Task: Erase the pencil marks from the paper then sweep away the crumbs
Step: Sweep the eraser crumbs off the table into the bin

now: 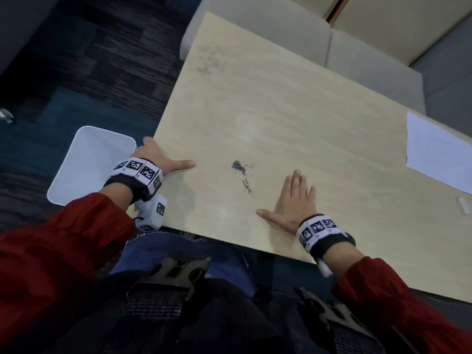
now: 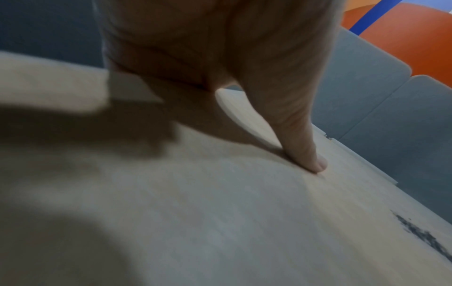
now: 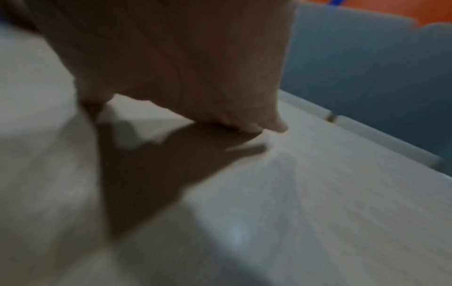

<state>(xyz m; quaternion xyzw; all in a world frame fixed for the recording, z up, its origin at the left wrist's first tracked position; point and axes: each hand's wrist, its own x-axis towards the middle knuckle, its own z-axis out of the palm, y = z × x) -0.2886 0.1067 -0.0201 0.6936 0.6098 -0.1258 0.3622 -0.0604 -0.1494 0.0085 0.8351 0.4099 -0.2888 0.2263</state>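
Crumbs (image 1: 240,169), dark grey eraser shavings, are seen gathered in a small heap and trail on the pale wooden table (image 1: 293,98), between the two hands. At far left, a white rounded plastic tray (image 1: 86,159) is held at the table's edge by the left hand (image 1: 155,159), thumb on the tabletop; its fingers cannot be seen. Right of the crumbs, the right hand (image 1: 293,200) is laid flat, fingers together, thumb spread. A white paper sheet (image 1: 434,154) lies far right, a small white eraser (image 1: 463,209) near it.

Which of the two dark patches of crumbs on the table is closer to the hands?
The small dark heap between the left hand and right hand. The fainter smear lies at the table's far corner.
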